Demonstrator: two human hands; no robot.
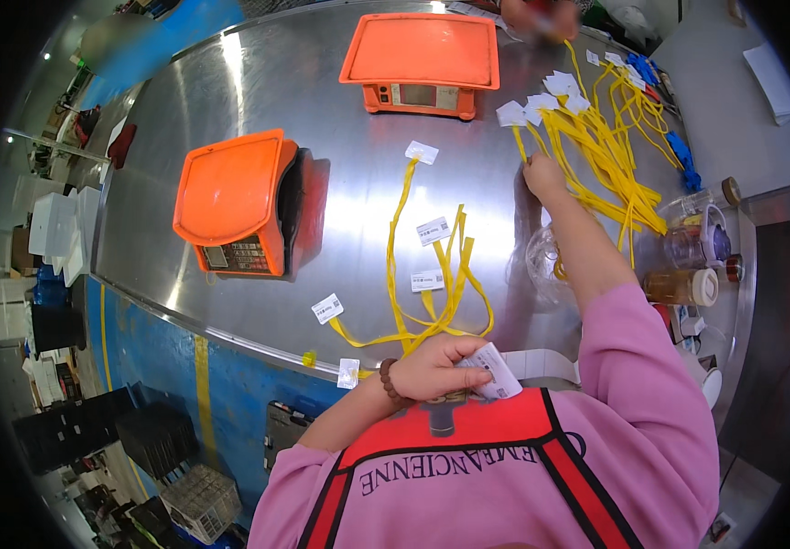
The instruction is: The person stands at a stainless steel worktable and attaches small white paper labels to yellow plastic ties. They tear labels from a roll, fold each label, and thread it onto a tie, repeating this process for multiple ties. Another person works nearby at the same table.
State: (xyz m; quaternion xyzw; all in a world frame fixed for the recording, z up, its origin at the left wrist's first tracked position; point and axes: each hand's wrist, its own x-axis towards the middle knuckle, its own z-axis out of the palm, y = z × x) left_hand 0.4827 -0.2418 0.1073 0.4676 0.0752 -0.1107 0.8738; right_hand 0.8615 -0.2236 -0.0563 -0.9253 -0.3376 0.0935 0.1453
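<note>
Close to my chest, my left hand (436, 371) is closed round a small stack of white printed labels (494, 371), its thumb on top. My right hand (546, 176) reaches forward with fingers pinched at a yellow strap (520, 145) that ends in a white label (511, 114). Beside that hand lies a bundle of yellow straps (601, 160), with several white labels at the far ends. Between my hands and the scales, several loose labelled straps cross on the table, one with a label (432, 231). Their near ends pass behind my left hand.
Two orange scales (421, 53) (230, 192) stand on the metal table (340, 183). Jars (679, 286) and a clear plastic bag (546, 265) sit at the right. Another person's hand (541, 16), blurred, is at the far edge. Blue floor (152, 357) borders the table's left.
</note>
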